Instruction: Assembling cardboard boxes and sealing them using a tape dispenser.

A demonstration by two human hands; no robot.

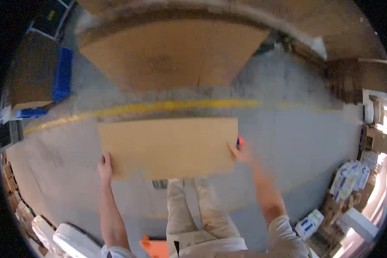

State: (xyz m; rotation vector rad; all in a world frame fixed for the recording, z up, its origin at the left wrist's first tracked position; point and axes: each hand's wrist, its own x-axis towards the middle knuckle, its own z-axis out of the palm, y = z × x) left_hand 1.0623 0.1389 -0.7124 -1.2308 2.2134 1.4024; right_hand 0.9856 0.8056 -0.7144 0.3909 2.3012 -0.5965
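A wide tan piece of cardboard (167, 146) is held out in front of me above the floor, level across my body. My left hand (104, 166) is closed on its lower left edge, the thumb lying over the face. At the right edge my right hand (241, 154) grips it, with the thumb on the front. Beside the right hand's fingers shows a small red and blue object (240, 141); blur hides its kind. The cardboard's lower edge looks notched near the left. Whether it is a flat sheet or a folded box, I cannot tell.
Ahead stands a large brown carton (172, 53), beyond a yellow floor line (172, 105). A blue object (62, 75) is at the far left. White wrapped packages (350, 178) and boxes line the right. An orange object (155, 247) lies near my legs.
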